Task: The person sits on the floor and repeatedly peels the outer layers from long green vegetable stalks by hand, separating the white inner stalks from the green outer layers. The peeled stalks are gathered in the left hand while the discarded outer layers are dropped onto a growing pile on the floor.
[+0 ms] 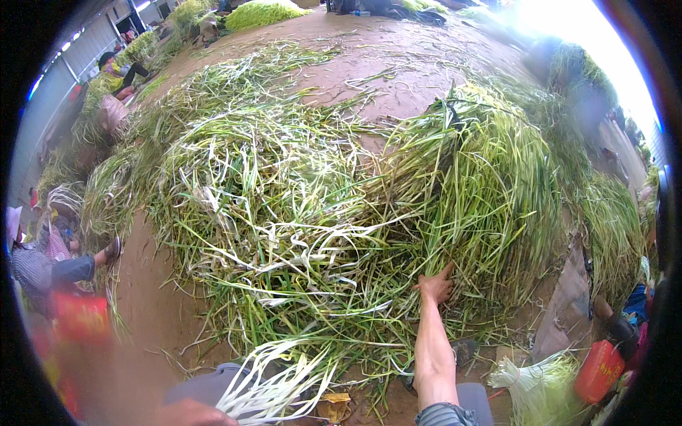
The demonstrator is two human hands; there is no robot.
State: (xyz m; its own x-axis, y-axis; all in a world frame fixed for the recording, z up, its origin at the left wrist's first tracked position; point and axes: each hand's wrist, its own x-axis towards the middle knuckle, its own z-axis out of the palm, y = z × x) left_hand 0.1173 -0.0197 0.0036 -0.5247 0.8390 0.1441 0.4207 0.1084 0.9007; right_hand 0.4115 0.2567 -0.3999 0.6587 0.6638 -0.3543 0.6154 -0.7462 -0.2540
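My left hand (196, 412), partly cut off at the bottom edge, grips a loose bunch of pale, whitish leafy stalks (277, 381) that fans out to the right. My right arm stretches forward. At its end, my right hand (437, 287) has thumb and forefinger spread, at the lower edge of a large sheaf of long green leaves (495, 175). Whether its fingertips touch the leaves I cannot tell. To the left of the sheaf spreads a tangled heap of loose green and whitish leaves (266, 170), reaching close to my knees.
Right of my knee lies a tied bundle of pale stalks (538, 381), beside a red object bearing writing (599, 373). A grey sheet (565, 309) lies behind it. People sit at the left, one with a leg (80, 266) stretched out. More green sheaves (613, 234) stand at right.
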